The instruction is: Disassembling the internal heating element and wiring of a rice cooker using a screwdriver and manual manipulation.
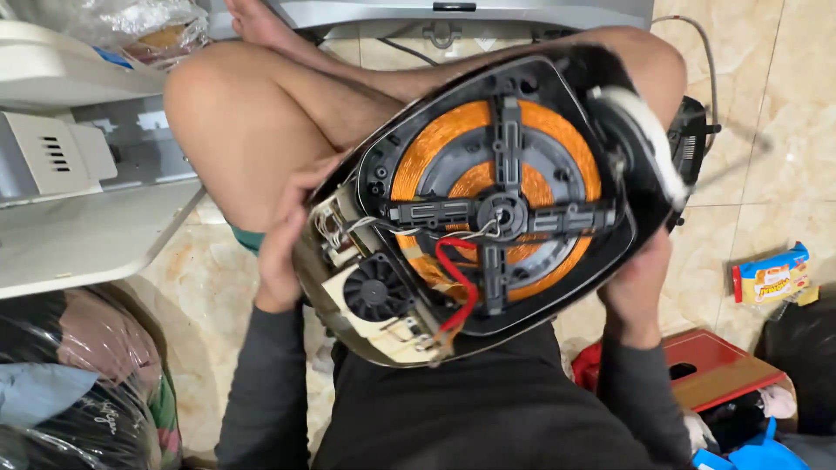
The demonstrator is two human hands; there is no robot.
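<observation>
Copper coil exposed, I steady the opened induction cooker on my lap, left hand and right hand fingers clamped on its rim, best kept level.

A black-shelled cooker base reveals a copper-orange coil, black fan and red wire; at three o'clock, a yellow-and-blue packet on cream marbled floor tiles; sleeves dark grey.
</observation>
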